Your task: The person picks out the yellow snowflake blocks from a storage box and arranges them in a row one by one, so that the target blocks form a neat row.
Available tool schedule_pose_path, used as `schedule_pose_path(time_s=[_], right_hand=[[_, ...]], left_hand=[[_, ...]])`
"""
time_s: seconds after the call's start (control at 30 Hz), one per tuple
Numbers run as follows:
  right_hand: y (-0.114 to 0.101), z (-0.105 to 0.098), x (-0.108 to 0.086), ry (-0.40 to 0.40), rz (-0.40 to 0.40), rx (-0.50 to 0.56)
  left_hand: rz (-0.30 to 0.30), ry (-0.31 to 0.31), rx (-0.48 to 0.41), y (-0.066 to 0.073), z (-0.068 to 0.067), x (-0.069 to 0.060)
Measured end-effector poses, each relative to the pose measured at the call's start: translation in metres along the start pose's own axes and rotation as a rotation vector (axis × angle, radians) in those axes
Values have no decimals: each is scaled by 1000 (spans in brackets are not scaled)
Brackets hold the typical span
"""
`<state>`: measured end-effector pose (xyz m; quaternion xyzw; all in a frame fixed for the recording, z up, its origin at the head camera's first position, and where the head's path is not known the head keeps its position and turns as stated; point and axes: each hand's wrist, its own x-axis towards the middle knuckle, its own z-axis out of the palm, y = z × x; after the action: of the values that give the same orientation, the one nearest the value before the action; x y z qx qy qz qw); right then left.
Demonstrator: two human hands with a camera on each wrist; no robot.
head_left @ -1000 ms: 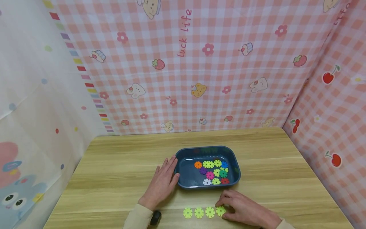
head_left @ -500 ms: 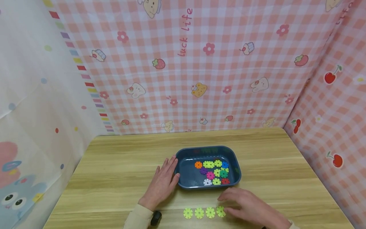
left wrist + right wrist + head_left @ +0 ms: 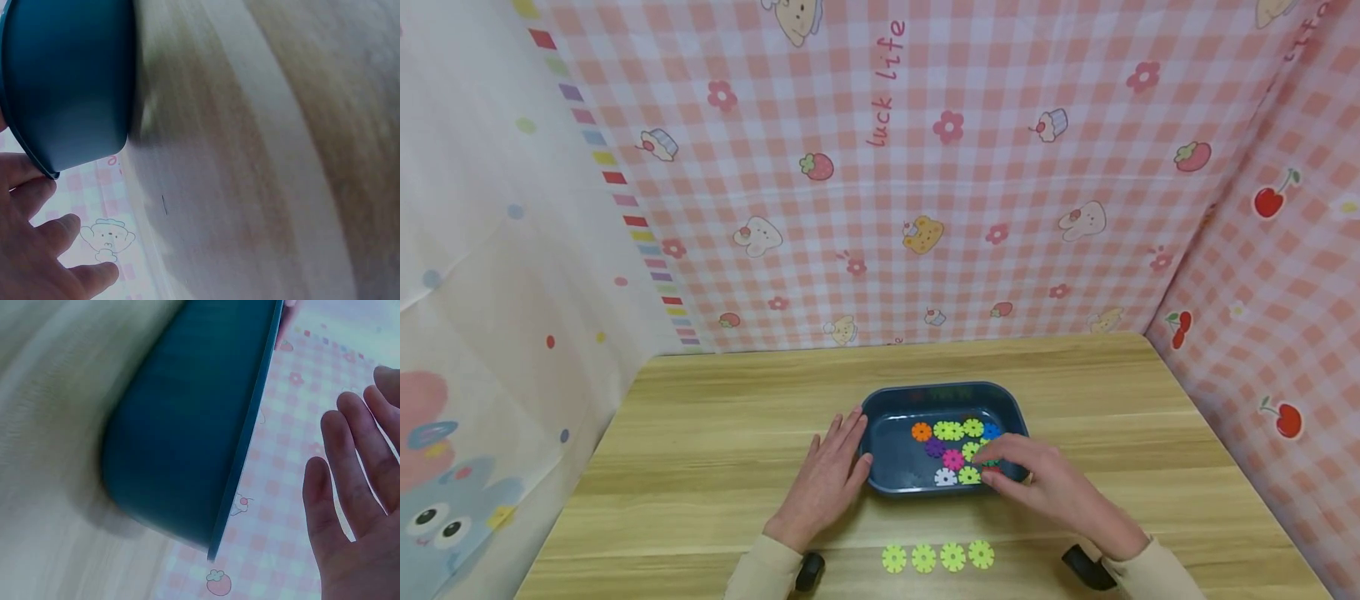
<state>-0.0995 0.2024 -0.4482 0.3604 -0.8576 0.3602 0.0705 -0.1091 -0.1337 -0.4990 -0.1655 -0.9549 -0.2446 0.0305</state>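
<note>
Flat, notched plastic discs in mixed colours [image 3: 956, 456], probably light, stiff and best pinched by opposite rims, lie in the dark-blue rectangular tray [image 3: 893, 468] below the right hand [image 3: 1054, 482], fingers parted, no hold visible, while the left hand [image 3: 822, 477] touches the tray with extended fingers.

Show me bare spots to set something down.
Free: table left of the left hand, behind the tray to the curtain, and right of the right hand; the tray's left end. Crowded: the tray's right half, with discs and the right hand, plus the yellow-green disc row.
</note>
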Motion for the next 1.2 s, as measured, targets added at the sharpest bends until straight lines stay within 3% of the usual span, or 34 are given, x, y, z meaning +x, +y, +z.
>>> schedule_pose_path(time_s=[0.2,0.5,0.87,1.2], right_hand=[[11,5,19,26,17,-4],[25,15,45,-67,133,30],[41,27,63,-141,276,22],[49,36,73,-202,334,-3]], left_hand=[[3,2,1,-1,1,0],[1,1,8,-1,0,0],[-7,-6,15,-1,0,1],[-2,-9,14,-1,0,0]])
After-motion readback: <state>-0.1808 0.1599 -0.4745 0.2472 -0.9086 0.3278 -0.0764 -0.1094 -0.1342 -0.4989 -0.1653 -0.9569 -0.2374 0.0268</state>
